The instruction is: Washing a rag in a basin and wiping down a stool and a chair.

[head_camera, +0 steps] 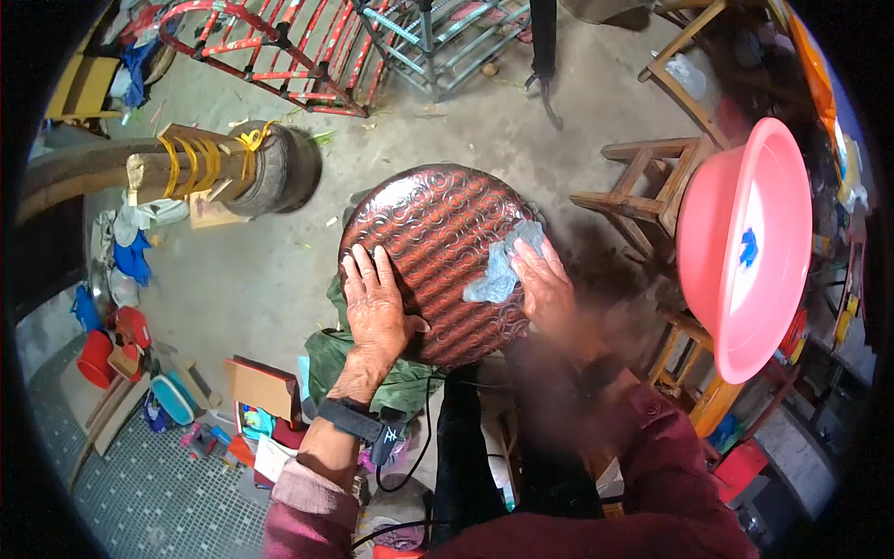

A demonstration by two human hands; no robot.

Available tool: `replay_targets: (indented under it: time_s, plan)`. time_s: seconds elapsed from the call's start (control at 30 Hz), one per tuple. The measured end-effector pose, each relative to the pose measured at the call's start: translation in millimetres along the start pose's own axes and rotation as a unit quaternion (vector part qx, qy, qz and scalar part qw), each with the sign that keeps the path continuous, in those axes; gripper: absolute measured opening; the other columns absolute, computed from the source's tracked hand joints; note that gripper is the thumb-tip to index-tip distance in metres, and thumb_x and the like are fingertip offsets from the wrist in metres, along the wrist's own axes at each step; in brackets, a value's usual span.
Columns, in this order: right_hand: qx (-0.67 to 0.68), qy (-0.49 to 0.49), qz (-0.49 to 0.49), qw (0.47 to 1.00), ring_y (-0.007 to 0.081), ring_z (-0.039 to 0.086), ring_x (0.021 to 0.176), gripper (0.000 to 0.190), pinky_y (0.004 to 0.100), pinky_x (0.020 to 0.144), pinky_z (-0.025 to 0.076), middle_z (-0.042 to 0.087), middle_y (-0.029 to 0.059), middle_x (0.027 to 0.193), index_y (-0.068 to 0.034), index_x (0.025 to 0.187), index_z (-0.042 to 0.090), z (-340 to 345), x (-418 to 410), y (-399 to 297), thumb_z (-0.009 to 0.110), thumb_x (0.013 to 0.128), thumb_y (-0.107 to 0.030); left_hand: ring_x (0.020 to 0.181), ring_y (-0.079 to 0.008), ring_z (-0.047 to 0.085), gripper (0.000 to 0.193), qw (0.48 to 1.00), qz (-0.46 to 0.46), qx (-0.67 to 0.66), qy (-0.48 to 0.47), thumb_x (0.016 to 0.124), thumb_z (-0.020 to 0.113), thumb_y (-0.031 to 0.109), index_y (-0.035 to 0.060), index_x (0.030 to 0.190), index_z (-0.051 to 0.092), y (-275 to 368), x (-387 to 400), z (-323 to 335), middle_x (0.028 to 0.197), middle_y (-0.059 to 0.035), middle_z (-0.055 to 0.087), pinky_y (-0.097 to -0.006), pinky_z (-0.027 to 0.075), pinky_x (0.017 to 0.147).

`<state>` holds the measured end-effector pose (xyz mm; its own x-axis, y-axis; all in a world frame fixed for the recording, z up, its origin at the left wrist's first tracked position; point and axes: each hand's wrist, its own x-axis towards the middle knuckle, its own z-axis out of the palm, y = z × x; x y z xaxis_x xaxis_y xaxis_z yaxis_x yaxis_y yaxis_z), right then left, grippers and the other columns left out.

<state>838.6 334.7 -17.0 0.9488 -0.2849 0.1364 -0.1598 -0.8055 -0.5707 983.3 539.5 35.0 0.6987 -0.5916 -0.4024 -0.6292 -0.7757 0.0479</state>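
Note:
Before me is a round seat cushion (433,209), dark red and black, with a glossy raised pattern of swirls. My left hand (374,307) lies flat on its left side, fingers spread and pointing away from me. On the right side, my right hand (546,283) holds a blue-grey cloth (497,269) against the patterned top. Part of the cloth is hidden under my fingers. A blurred patch covers my right wrist. Below the round top, on the left, green fabric (332,367) shows.
A pink plastic basin (712,244) stands at right beside a wooden stool (628,199). Red metal racks (279,73) are at the far left. A wooden beam tied with yellow cord (188,168) reaches in from the left. An open cardboard box (262,391) sits lower left.

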Motion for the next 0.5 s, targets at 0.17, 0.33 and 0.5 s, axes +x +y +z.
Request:
replay_targets:
  time_s: [0.17,0.33,0.5]
  plan:
    - [-0.006,0.058,-0.04,0.997,0.0375,0.044,0.113,0.034,0.0423,0.099,0.035,0.054,0.0121,0.118,-0.004,0.105,0.059,23,104,-11,0.051,0.072,0.0,0.13,-0.0433,0.018,0.125,1.0,0.012,-0.025,-0.004,0.04,0.086,0.034,-0.0024,0.137,0.016,7,5,-12,0.141,-0.0273,0.016,-0.0453,0.024,0.106]
    - [0.08,0.018,-0.06,0.995,0.0334,0.051,0.106,0.03,0.0409,0.098,0.037,0.056,0.0181,0.113,0.0,0.105,0.058,31,151,-4,0.046,0.078,0.0,0.13,-0.0438,0.017,0.122,0.999,0.003,-0.033,-0.024,0.043,0.086,0.031,-0.0032,0.137,0.016,13,12,-7,0.141,-0.0276,0.016,-0.045,0.024,0.106]
    - [0.041,0.033,-0.001,0.999,0.0301,0.051,0.109,0.029,0.0399,0.098,0.036,0.057,0.016,0.113,-0.001,0.104,0.058,-5,67,6,0.049,0.076,-0.002,0.131,-0.0432,0.017,0.121,1.0,-0.01,0.013,-0.013,0.045,0.085,0.032,-0.0033,0.137,0.015,-2,-1,-5,0.141,-0.0274,0.016,-0.0443,0.024,0.106]
